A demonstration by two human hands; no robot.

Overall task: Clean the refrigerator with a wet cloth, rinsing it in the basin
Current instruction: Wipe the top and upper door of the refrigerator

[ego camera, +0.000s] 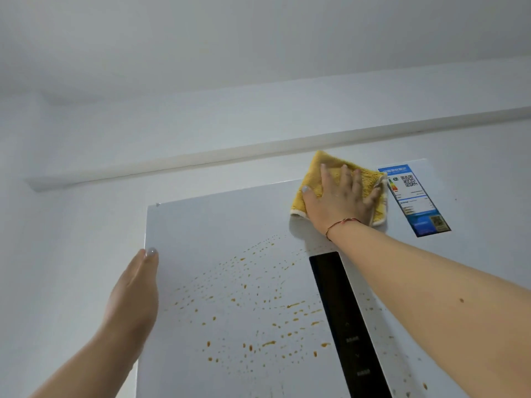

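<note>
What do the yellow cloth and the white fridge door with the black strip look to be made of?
Yellow cloth: soft microfibre or terry by its fuzzy pile, with a pale stitched edge; the right hand presses it flat. White refrigerator door: smooth and slightly glossy, painted metal or glass, hard to say which; the orange splatter sits in beads on it. Black control strip: glossy, likely glass or plastic.

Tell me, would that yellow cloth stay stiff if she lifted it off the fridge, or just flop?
Probably flop: the yellow cloth is folded, with soft rounded edges, under her flat right hand. Its fluffy pile suggests it is light, though heavier if wet. It likely slides easily over the smooth fridge door.
</note>
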